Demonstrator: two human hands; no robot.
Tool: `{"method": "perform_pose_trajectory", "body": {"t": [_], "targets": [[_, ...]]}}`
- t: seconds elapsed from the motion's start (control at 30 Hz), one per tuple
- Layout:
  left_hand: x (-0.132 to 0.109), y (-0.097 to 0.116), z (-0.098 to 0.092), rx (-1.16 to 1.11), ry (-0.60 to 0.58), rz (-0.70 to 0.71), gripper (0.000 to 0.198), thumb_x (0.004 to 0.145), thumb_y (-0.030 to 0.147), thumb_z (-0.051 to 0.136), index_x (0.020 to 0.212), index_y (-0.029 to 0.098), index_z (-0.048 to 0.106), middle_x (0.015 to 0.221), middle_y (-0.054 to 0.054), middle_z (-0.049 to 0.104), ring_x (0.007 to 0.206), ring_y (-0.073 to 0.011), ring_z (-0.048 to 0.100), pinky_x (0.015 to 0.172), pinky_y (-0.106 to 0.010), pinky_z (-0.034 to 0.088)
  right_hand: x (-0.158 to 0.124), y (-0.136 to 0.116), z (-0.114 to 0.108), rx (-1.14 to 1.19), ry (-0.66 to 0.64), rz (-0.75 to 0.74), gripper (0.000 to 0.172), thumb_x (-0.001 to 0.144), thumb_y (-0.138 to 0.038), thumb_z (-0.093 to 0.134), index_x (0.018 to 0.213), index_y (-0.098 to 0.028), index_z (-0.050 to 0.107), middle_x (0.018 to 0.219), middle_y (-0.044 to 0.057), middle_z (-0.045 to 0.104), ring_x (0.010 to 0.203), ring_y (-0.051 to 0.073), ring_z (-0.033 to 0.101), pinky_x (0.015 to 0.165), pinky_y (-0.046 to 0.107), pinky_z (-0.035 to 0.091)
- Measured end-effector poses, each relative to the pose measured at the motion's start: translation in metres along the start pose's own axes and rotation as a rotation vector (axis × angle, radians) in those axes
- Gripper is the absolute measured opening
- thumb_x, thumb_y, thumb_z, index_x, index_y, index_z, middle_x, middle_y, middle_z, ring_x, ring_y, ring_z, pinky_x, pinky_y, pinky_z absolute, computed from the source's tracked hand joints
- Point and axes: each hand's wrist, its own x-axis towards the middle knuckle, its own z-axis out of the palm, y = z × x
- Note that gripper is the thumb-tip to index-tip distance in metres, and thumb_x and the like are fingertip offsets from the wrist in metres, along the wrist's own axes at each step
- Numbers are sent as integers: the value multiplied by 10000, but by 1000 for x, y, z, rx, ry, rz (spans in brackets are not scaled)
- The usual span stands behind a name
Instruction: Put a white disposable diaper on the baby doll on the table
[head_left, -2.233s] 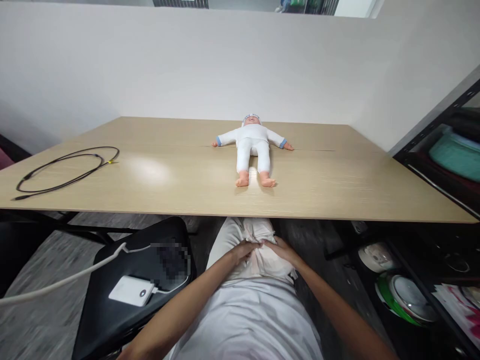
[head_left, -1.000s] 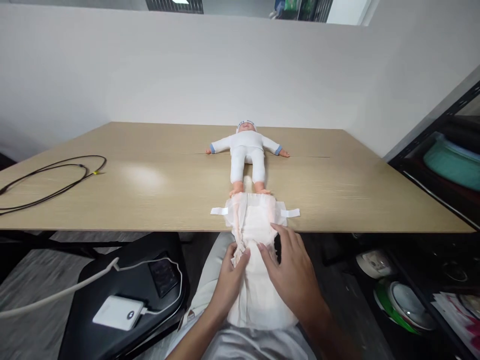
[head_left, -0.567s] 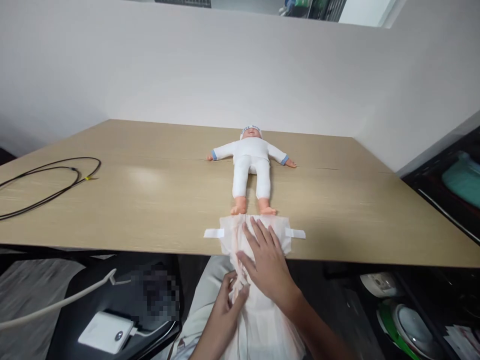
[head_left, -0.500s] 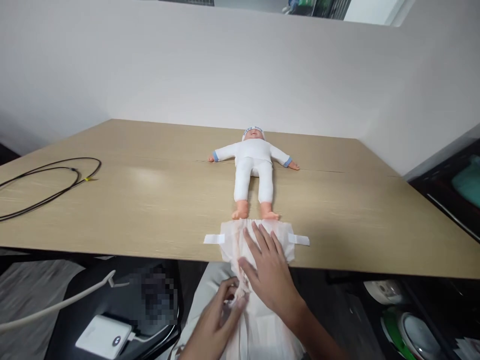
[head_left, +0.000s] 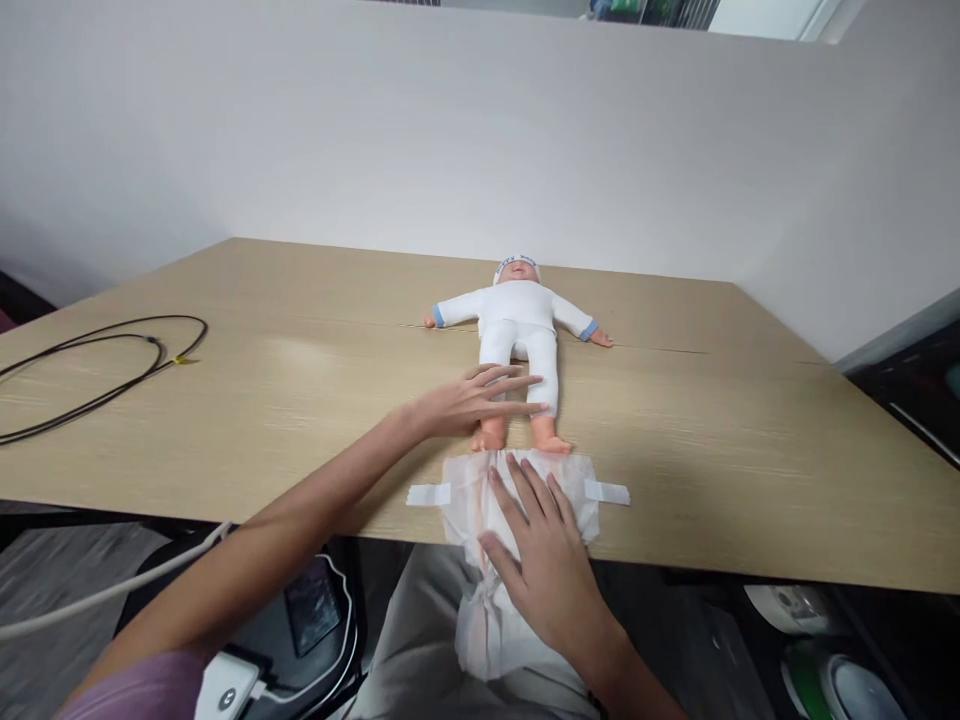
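Observation:
A baby doll in a white outfit with blue cuffs and a white cap lies on its back, arms spread, feet toward me. Over its lower legs is my left hand, fingers stretched and apart; whether it touches them I cannot tell. Just below the doll's feet a white disposable diaper is spread at the table's front edge, with a tape tab out to each side. Its near end hangs over the edge above my lap. Flat on the diaper rests my right hand, fingers spread.
Looped black cable lies on the left of the wooden table. Below the edge at left, a white power bank and a phone sit on a black surface. A white wall stands behind.
My left hand has let go of the diaper's near part and moved up and forward over the doll's legs. My right hand stays on the diaper.

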Motion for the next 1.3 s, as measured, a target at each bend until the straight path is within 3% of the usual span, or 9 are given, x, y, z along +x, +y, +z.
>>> {"method": "perform_pose_trajectory", "body": {"t": [0.13,0.3,0.37,0.57,0.67,0.8,0.9,1.03,1.3], "targets": [[12,0,8,-150,-12,102,1041,818,-117,589,1698,417,432,1830,-16,317,1713,-286,264,1392,-487,255,1,0,0,19,4,-7,702,1154,-457,486,1784,-257,247,1831,56,165,1697,337,226,1350,650,334],[31,0,23,-279,165,102,393,1014,206,676,1390,308,730,1617,-102,628,1543,-327,528,1328,-504,324,3,3,-5,29,-22,-52,677,1154,-467,495,1768,-262,298,1833,31,162,1703,317,212,1373,621,302],[39,-2,30,-247,178,97,283,1072,301,605,1310,287,758,1547,-120,683,1437,-323,601,1264,-474,357,3,5,-7,28,-32,-62,672,1154,-466,497,1764,-255,311,1833,31,167,1705,309,205,1379,613,293],[49,-3,26,-249,73,81,359,1111,365,502,1367,313,748,1538,-77,698,1365,-305,607,1148,-415,367,5,7,-8,53,-52,-41,656,1154,-464,501,1759,-277,327,1828,16,199,1698,294,229,1380,606,301],[51,-4,10,-279,74,101,387,1109,383,512,1431,309,714,1530,-69,705,1356,-308,596,1134,-407,383,12,10,-12,69,-88,-18,654,1153,-463,516,1757,-292,332,1830,8,192,1701,290,223,1389,608,283],[59,-9,-24,-347,172,106,384,1097,289,498,1417,233,702,1407,-105,755,1235,-297,623,1086,-417,438,32,21,-18,120,-197,-37,645,1174,-511,477,1762,-308,306,1837,2,155,1720,252,152,1414,587,222],[67,-16,-53,-444,212,94,374,1062,239,545,1398,253,708,1377,-90,756,1246,-281,624,1097,-416,465,55,33,-16,134,-238,-56,640,1185,-543,424,1763,-295,305,1838,12,158,1724,248,124,1416,591,203],[74,-34,-84,-524,282,68,363,1017,245,660,1372,287,721,1369,-67,758,1236,-267,649,1055,-396,502,102,53,2,74,-149,-39,637,1185,-498,422,1766,-264,305,1838,36,176,1716,276,158,1410,596,198],[67,-52,-107,-652,393,32,314,987,243,752,1301,230,753,1410,-96,737,1267,-255,681,1055,-378,535,250,122,33,-31,-46,-55,543,1159,-398,508,1653,-174,497,1736,185,403,1632,378,341,1364,604,249]]}}
